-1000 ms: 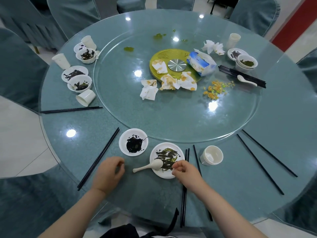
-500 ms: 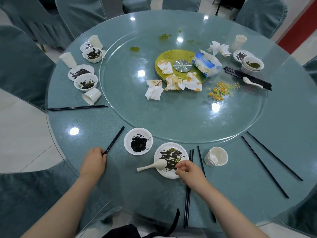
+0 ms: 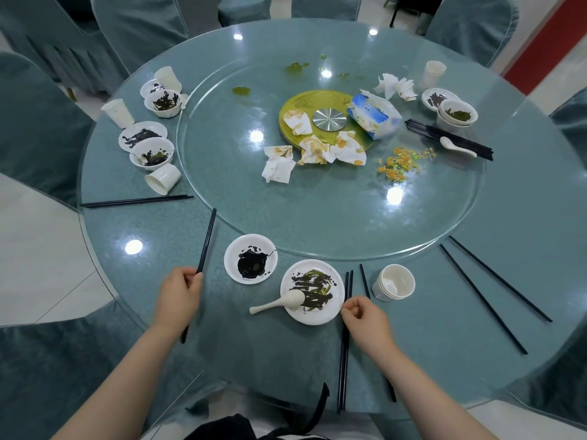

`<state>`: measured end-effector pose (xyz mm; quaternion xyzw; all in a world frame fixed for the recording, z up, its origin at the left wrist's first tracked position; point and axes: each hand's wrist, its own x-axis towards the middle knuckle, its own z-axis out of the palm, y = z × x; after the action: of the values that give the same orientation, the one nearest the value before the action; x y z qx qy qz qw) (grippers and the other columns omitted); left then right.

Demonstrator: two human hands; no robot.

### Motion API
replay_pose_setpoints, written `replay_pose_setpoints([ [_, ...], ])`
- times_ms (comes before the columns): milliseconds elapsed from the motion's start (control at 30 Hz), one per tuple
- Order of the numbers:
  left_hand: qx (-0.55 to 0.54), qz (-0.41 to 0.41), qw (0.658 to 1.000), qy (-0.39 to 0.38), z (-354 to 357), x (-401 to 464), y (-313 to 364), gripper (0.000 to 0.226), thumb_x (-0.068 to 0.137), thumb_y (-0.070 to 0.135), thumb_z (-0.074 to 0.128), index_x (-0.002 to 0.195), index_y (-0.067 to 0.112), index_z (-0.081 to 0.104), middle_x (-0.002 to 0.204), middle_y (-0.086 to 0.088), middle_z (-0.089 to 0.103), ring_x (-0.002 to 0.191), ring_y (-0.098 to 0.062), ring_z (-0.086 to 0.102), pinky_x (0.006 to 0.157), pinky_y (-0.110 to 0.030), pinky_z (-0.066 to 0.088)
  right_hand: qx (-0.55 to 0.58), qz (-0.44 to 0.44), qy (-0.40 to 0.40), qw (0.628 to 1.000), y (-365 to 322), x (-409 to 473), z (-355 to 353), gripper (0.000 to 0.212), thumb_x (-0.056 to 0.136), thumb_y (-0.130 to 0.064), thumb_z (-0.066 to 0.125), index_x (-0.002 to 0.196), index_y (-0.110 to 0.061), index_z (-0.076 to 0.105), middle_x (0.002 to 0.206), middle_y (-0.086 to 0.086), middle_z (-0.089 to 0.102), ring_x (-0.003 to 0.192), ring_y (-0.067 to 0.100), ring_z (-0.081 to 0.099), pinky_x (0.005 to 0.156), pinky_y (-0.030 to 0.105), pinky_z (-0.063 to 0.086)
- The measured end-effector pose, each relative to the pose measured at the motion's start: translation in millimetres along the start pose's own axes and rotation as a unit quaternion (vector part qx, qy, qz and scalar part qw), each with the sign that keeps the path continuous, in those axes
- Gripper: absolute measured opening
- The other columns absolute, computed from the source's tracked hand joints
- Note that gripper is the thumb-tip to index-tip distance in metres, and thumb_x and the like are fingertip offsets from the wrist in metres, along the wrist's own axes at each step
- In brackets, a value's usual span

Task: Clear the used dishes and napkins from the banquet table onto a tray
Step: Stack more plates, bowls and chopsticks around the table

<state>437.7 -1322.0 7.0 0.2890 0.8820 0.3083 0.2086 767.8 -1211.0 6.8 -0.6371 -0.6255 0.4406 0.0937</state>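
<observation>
Head view: your left hand (image 3: 178,293) is gripping black chopsticks (image 3: 206,241) at lower left, their tips pointing up-frame. Your right hand (image 3: 365,319) is pinching another chopstick pair (image 3: 344,360) beside the smeared plate (image 3: 313,292), lower center.

**Glass, metal and paper**

We see the bench (image 3: 524,249) topped with glossy glass that mirrors the ceiling lamps. On it lies a smooth clear turntable (image 3: 317,217) with a brushed metal hub (image 3: 328,119). The chopsticks (image 3: 206,239) look glossy black, the napkins (image 3: 279,163) crumpled, stained paper, the chair covers (image 3: 38,122) matt cloth.
</observation>
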Motion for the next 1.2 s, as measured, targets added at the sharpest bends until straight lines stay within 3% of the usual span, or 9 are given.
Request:
replay_pose_setpoints([
  [100,-0.116,-0.029,0.992,-0.045,1,-8,25,0.014,0.094,0.028,0.059,0.101,0.015,0.060,0.092,-0.001,0.065,0.085,-0.017,0.060,0.077,-0.033,0.046,-0.119,-0.012,0.026,0.992,8,-7,-9,0.001,0.087,-0.023,0.055,0.087,-0.022,0.054,0.077,-0.006,0.063,0.073,0.018,0.059,0.069,0.033,0.050],
  [233,-0.280,-0.058,0.948,-0.142,12,-19,52,0.012,0.097,0.022,0.056,0.100,0.013,0.063,0.093,-0.009,0.067,0.084,-0.018,0.058,0.086,-0.037,0.048,-0.264,-0.028,0.044,0.963,13,-15,-16,0.029,0.093,-0.044,0.050,0.107,-0.019,0.045,0.100,0.002,0.063,0.090,0.027,0.064,0.067,0.034,0.046],
  [433,-0.358,-0.105,0.895,-0.245,36,-43,89,0.015,0.100,0.015,0.050,0.094,0.011,0.063,0.075,-0.001,0.054,0.068,-0.011,0.047,0.068,-0.025,0.041,-0.315,0.002,0.041,0.948,26,-16,-12,0.078,0.080,-0.072,0.053,0.126,-0.011,0.039,0.122,0.007,0.047,0.110,0.025,0.053,0.085,0.035,0.048],
  [567,-0.383,-0.135,0.866,-0.291,47,-51,104,0.018,0.100,0.015,0.048,0.086,0.010,0.059,0.068,-0.002,0.045,0.059,-0.010,0.045,0.058,-0.019,0.048,-0.334,0.010,0.019,0.942,21,-17,-7,0.090,0.075,-0.076,0.055,0.132,-0.010,0.034,0.127,0.007,0.042,0.117,0.025,0.046,0.091,0.034,0.045],
  [667,-0.393,-0.169,0.851,-0.304,53,-53,112,0.020,0.100,0.018,0.049,0.090,0.008,0.063,0.069,-0.003,0.053,0.058,-0.009,0.052,0.059,-0.020,0.050,-0.347,0.009,-0.004,0.938,17,-15,-3,0.081,0.079,-0.065,0.060,0.132,-0.010,0.034,0.129,0.008,0.042,0.119,0.025,0.046,0.093,0.034,0.045],
  [767,-0.397,-0.179,0.840,-0.325,58,-55,118,0.022,0.101,0.019,0.049,0.103,0.004,0.064,0.070,0.002,0.064,0.065,-0.011,0.052,0.066,-0.023,0.050,-0.328,0.012,-0.015,0.944,14,-11,0,0.045,0.087,-0.037,0.058,0.118,-0.009,0.040,0.124,0.009,0.049,0.114,0.026,0.051,0.087,0.033,0.045],
  [867,-0.412,-0.183,0.823,-0.345,62,-57,123,0.016,0.101,0.014,0.046,0.099,0.006,0.060,0.076,0.001,0.067,0.068,-0.013,0.053,0.066,-0.025,0.050,-0.312,0.026,-0.023,0.949,11,-6,-3,0.020,0.086,-0.020,0.052,0.102,-0.011,0.042,0.112,0.009,0.060,0.102,0.028,0.060,0.072,0.031,0.043],
  [967,-0.424,-0.181,0.805,-0.374,67,-60,125,0.016,0.102,0.011,0.042,0.092,0.008,0.053,0.078,-0.004,0.059,0.069,-0.014,0.055,0.064,-0.026,0.053,-0.316,0.046,-0.044,0.946,10,-3,-6,0.021,0.083,-0.023,0.055,0.092,-0.013,0.039,0.105,0.008,0.065,0.096,0.029,0.063,0.067,0.030,0.041],
  [1200,-0.373,-0.146,0.834,-0.381,72,-68,128,0.025,0.102,0.003,0.035,0.112,0.005,0.058,0.078,-0.003,0.052,0.060,-0.012,0.051,0.052,-0.021,0.044,-0.321,0.057,-0.047,0.944,7,2,-5,0.019,0.080,-0.019,0.056,0.091,-0.013,0.041,0.104,0.007,0.065,0.095,0.028,0.064,0.067,0.028,0.042],
])
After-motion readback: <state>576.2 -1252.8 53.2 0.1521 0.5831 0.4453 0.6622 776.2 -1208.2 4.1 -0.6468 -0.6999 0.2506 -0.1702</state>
